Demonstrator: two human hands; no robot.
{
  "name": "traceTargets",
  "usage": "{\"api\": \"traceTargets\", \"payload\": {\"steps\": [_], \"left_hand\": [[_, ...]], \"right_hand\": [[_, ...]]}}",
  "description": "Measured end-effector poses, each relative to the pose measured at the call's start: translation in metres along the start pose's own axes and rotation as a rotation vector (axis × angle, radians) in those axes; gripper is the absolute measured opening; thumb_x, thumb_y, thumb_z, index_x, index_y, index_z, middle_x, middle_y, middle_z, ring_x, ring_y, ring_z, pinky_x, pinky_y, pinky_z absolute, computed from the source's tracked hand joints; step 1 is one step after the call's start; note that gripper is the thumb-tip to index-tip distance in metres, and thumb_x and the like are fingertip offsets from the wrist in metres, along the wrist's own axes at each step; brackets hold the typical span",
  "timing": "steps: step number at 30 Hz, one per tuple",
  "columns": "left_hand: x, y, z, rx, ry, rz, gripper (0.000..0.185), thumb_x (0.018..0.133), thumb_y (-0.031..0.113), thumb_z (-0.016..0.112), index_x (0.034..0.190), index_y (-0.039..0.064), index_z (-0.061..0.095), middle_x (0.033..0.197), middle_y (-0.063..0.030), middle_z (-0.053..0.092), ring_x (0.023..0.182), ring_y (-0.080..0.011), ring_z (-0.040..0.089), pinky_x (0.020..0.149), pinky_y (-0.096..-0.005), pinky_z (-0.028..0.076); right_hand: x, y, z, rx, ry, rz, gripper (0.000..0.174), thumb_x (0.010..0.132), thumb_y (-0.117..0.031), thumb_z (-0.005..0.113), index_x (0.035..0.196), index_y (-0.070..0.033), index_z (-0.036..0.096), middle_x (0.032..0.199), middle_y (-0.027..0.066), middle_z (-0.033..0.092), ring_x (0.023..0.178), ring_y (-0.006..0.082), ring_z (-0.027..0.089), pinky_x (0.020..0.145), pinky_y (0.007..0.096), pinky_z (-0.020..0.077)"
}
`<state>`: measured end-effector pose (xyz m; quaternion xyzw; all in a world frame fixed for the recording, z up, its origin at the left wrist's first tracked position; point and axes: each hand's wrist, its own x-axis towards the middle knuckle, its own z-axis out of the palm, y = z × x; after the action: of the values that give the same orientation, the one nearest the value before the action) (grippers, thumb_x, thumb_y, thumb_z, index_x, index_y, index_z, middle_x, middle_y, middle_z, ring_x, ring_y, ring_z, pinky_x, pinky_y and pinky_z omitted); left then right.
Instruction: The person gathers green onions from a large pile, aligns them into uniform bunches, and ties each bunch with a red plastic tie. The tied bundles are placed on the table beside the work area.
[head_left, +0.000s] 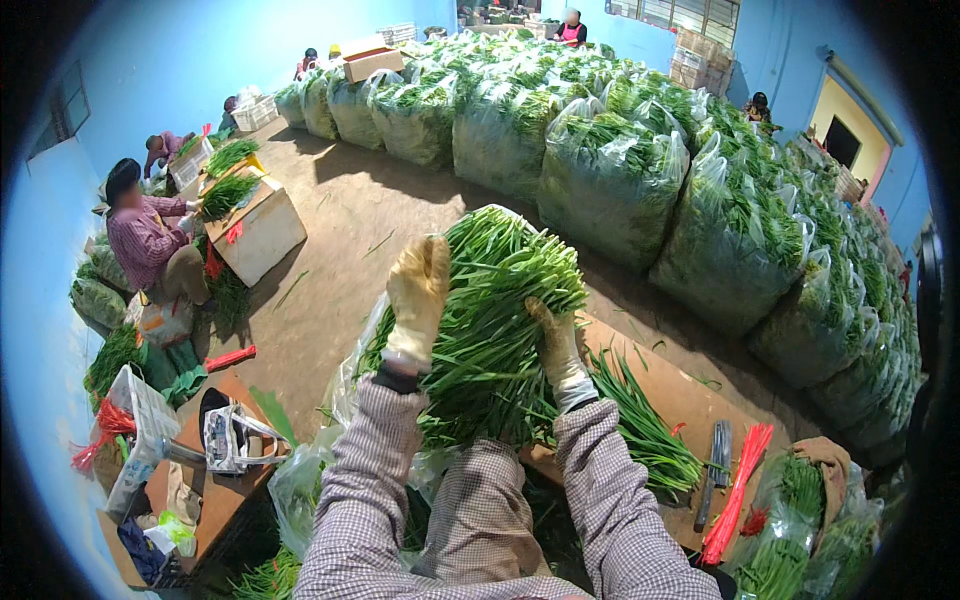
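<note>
A large heap of long green stalks, like garlic chives (487, 330), lies in a clear plastic bag before me, its pale cut ends towards the upper right. My left hand (418, 289), in a stained work glove, is curled at the heap's upper left edge; whether it grips any stalks cannot be told. On the right side of the heap rests my right hand (559, 345), gloved too, thumb on top and the other fingers hidden. To its right, a smaller bunch of the same greens (649, 427) lies on a brown board (675, 390).
Red ties (739, 491) and dark strips (720, 454) lie on the board's right part. Full plastic bags of greens (607, 180) line the far side and right. A co-worker (150, 232) sits at a box (259, 232) on the left. A white crate (142, 427) stands lower left.
</note>
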<state>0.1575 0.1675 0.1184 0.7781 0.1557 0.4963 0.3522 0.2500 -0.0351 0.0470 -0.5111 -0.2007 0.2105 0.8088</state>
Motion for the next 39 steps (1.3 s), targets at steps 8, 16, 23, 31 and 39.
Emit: {"api": "traceTargets", "payload": {"steps": [8,16,23,31,39], "left_hand": [[-0.069,-0.033,0.07,-0.621,-0.575,-0.426,0.063,0.11,0.054,0.042,0.113,-0.002,0.069,0.098,-0.0092,0.07,0.089,-0.0179,0.058,0.088,-0.0338,0.049],[-0.052,0.0,0.036,0.242,-0.647,-0.001,0.041,0.105,0.037,0.056,0.111,-0.001,0.071,0.111,-0.0219,0.073,0.103,-0.039,0.069,0.089,-0.0435,0.055],[-0.123,0.034,-0.056,0.176,-0.801,0.589,0.07,0.081,0.03,0.084,0.143,0.014,0.058,0.163,-0.0143,0.038,0.152,-0.036,0.034,0.124,-0.0525,0.025],[-0.122,0.04,-0.085,-0.604,-0.16,0.078,0.051,0.104,0.022,0.06,0.149,0.007,0.045,0.151,-0.0165,0.051,0.138,-0.029,0.052,0.113,-0.0416,0.046],[-0.123,0.046,-0.045,-0.492,-0.571,-0.074,0.043,0.11,0.03,0.053,0.137,-0.003,0.06,0.129,-0.014,0.07,0.117,-0.0204,0.064,0.102,-0.0326,0.049]], "right_hand": [[-0.011,0.01,0.01,-0.107,-0.1,-0.198,0.066,0.094,-0.034,0.079,0.144,-0.004,0.048,0.136,0.0113,0.059,0.123,0.0214,0.056,0.107,0.0361,0.0451],[-0.017,0.003,0.021,0.127,0.122,-0.112,0.046,0.085,-0.021,0.086,0.124,-0.008,0.065,0.115,0.003,0.067,0.101,0.017,0.063,0.09,0.0326,0.0512],[-0.012,0.016,-0.003,0.267,0.339,-0.196,0.026,0.091,-0.021,0.081,0.111,-0.007,0.073,0.108,0.003,0.074,0.093,0.0145,0.071,0.081,0.0314,0.0607],[-0.045,-0.04,0.011,0.227,0.046,-0.312,0.036,0.095,-0.02,0.074,0.126,-0.005,0.065,0.12,0.0068,0.07,0.106,0.0161,0.068,0.09,0.0351,0.06],[-0.141,-0.039,0.069,-0.322,0.15,-0.287,0.068,0.08,-0.025,0.089,0.134,-0.002,0.057,0.125,0.0105,0.064,0.113,0.0222,0.063,0.102,0.0361,0.0513]]}}
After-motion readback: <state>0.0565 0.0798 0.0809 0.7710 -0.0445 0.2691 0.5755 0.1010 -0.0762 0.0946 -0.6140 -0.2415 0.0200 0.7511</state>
